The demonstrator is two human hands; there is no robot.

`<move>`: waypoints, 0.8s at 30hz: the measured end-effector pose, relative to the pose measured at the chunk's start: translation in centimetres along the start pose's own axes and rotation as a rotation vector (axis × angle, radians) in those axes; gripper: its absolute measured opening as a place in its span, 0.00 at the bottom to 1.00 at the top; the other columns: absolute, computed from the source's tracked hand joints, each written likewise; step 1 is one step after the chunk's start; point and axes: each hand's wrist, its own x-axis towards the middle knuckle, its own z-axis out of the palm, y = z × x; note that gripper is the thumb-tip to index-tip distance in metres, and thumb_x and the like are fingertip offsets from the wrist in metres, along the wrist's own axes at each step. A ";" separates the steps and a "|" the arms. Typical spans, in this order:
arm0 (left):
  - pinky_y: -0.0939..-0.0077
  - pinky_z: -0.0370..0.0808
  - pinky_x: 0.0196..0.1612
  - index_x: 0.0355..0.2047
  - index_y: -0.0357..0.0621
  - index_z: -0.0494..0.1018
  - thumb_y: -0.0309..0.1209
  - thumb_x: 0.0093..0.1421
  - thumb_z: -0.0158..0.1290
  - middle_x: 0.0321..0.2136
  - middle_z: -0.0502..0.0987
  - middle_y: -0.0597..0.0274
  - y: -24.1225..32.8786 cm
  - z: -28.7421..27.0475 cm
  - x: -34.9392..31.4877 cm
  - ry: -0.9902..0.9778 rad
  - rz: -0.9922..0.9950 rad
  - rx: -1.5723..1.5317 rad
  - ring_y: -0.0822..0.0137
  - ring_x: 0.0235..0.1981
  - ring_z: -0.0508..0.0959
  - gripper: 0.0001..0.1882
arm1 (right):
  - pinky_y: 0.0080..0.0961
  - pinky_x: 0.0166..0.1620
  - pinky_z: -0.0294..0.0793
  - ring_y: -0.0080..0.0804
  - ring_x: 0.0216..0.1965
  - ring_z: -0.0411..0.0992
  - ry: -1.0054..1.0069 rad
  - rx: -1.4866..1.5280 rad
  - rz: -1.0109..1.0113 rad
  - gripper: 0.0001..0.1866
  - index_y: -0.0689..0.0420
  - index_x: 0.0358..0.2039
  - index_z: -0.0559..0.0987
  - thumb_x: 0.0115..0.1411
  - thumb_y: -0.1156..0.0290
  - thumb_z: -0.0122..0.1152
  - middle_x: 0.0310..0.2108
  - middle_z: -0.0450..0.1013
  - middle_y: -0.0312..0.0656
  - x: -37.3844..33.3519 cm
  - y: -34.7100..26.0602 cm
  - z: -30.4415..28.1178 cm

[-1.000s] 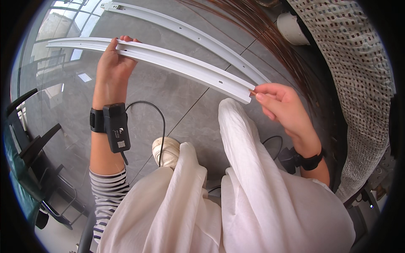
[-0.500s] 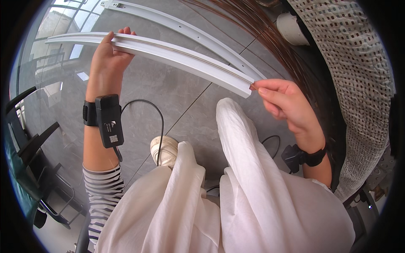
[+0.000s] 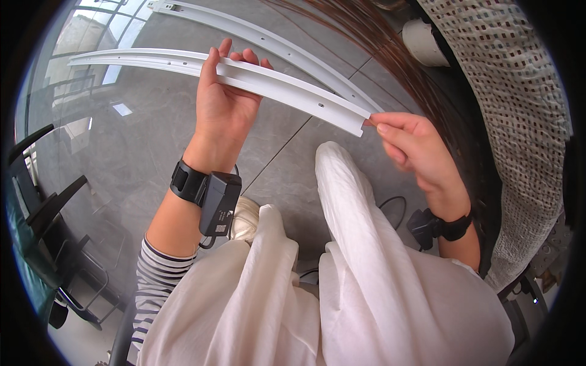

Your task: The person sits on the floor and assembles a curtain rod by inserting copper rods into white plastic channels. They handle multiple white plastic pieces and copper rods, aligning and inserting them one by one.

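Closest in, white trousers (image 3: 390, 293) fill the bottom of the view, knees apart, with a striped sleeve (image 3: 162, 280) to the left. Up the arms: a black box (image 3: 221, 204) is strapped to the left wrist, and a dark band (image 3: 455, 229) circles the right one.

And here are the hands! The left hand (image 3: 226, 113) cradles the white rail (image 3: 281, 85) from below, thumb over the near edge, fingers curling up past the far one: a firm hold. Over on the right, the right hand (image 3: 421, 149) has thumb and forefinger pinched at the rail's right end; whether something thin is caught there too, I can't tell. The rail sits just beyond the knees, slanting down to the right across the picture, its hollow side showing a few small holes.

Below, a pale shoe (image 3: 245, 221) is planted on the grey tiled floor (image 3: 287, 183), partly behind the wrist box. Further out, a second white rail (image 3: 244, 32) lies on the tiles, then a bundle of thin brown rods (image 3: 372, 52), with a white cylinder (image 3: 421, 43) just beside them.
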 end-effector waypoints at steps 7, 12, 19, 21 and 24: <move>0.58 0.74 0.48 0.48 0.42 0.63 0.32 0.70 0.47 0.30 0.67 0.65 0.8 -0.5 0.6 -0.054 -0.017 -0.005 0.69 0.32 0.72 0.11 | 0.13 0.19 0.49 0.09 0.17 0.55 -0.015 -0.018 0.001 0.16 0.66 0.50 0.78 0.66 0.70 0.55 0.16 0.64 0.26 -0.3 -0.1 0.4; 0.59 0.74 0.47 0.38 0.43 0.62 0.30 0.70 0.48 0.30 0.67 0.64 1.1 -0.3 0.5 -0.019 -0.021 0.011 0.69 0.31 0.72 0.07 | 0.13 0.18 0.49 0.09 0.17 0.55 -0.022 -0.001 0.024 0.16 0.67 0.50 0.78 0.66 0.70 0.55 0.16 0.64 0.26 -0.4 -0.4 0.4; 0.59 0.73 0.47 0.39 0.42 0.62 0.30 0.70 0.47 0.30 0.67 0.63 1.1 -0.4 0.4 0.015 -0.041 -0.019 0.68 0.30 0.72 0.07 | 0.13 0.18 0.49 0.09 0.16 0.54 -0.037 0.043 0.029 0.15 0.66 0.48 0.78 0.67 0.70 0.53 0.16 0.64 0.26 -0.2 0.0 0.4; 0.59 0.73 0.47 0.40 0.42 0.63 0.31 0.71 0.47 0.30 0.67 0.63 1.0 -0.6 0.5 0.030 -0.053 -0.039 0.68 0.30 0.71 0.06 | 0.13 0.18 0.50 0.10 0.16 0.54 -0.019 0.037 0.000 0.14 0.66 0.46 0.79 0.67 0.70 0.53 0.16 0.63 0.26 -0.1 0.4 0.6; 0.61 0.72 0.47 0.45 0.42 0.63 0.31 0.72 0.46 0.30 0.67 0.64 0.3 -0.4 0.1 0.100 -0.032 -0.028 0.68 0.30 0.71 0.07 | 0.13 0.18 0.50 0.10 0.16 0.55 0.041 0.027 -0.023 0.13 0.65 0.44 0.79 0.67 0.70 0.53 0.16 0.62 0.26 0.0 0.6 1.0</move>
